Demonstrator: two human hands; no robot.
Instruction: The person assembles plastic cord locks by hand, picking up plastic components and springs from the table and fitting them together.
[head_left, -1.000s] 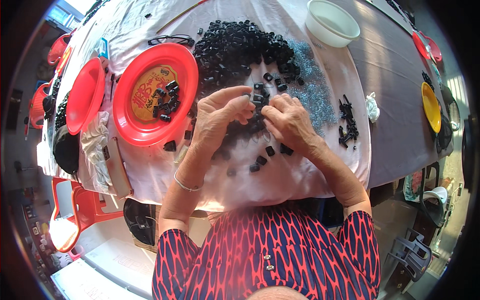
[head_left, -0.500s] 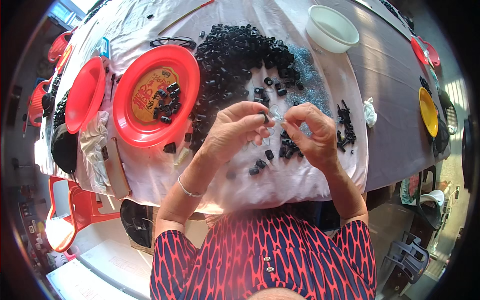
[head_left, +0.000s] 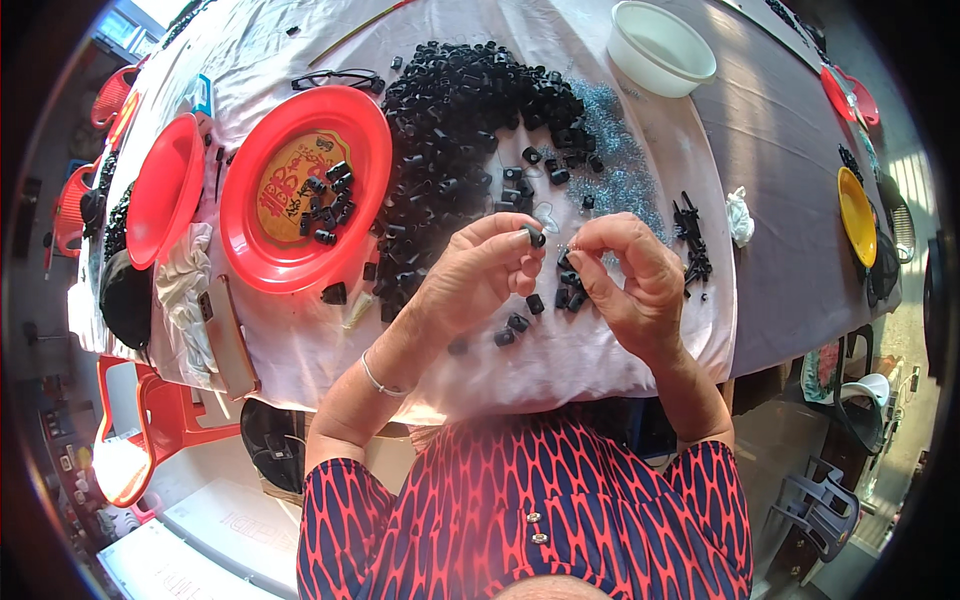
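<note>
Between the thumb and forefinger of my left hand [head_left: 465,270] is a small black plastic cylinder [head_left: 537,238], one end tilted toward my other hand. My right hand [head_left: 635,285] is closed in a pinch just to the right of it, and whatever lies between those fingertips is too small to name. Several loose black cylinders [head_left: 518,322] lie on the cloth below and around my hands. Beyond them spreads a large heap of black cylinders [head_left: 470,95], bordered on its right by small shiny silvery pieces [head_left: 622,165].
A red basin [head_left: 240,185] with several black cylinders stands left, beside another red basin [head_left: 165,190]. Glasses [head_left: 338,79] lie behind. A white tub [head_left: 662,50] is at the back right. Thin black parts [head_left: 690,240] and a crumpled white wad [head_left: 739,217] lie to the right.
The black cylinder in my left fingers has turned, showing more of its end. My right hand has dropped slightly and its fingertips have come closer together. The whole view has shifted a little.
</note>
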